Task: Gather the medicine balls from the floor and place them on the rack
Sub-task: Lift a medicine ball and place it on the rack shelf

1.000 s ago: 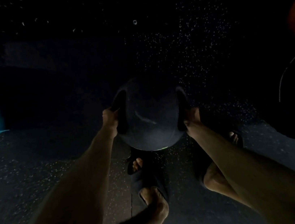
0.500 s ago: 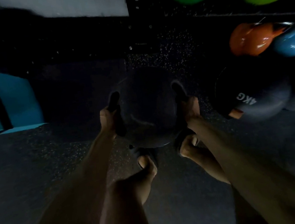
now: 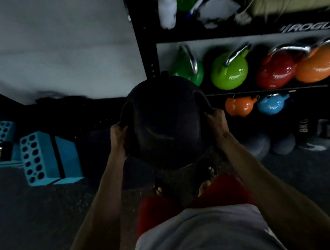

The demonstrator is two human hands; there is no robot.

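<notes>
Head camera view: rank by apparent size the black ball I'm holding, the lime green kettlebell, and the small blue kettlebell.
1. black ball, though it is nearest the camera
2. lime green kettlebell
3. small blue kettlebell

A black ball (image 3: 165,122), green (image 3: 229,72), red (image 3: 275,71), orange (image 3: 316,66) and blue (image 3: 271,104) kettlebells on a black rack (image 3: 138,33), teal blocks (image 3: 37,157) at nine o'clock, red shorts (image 3: 222,191), grey shirt (image 3: 199,240).

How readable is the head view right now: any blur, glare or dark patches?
Head view: dim overall; the medicine ball is nearly black, detail lost; top shelf items are motion-smeared; glare spots on the green kettlebell; wide-angle bending at edges.
</notes>
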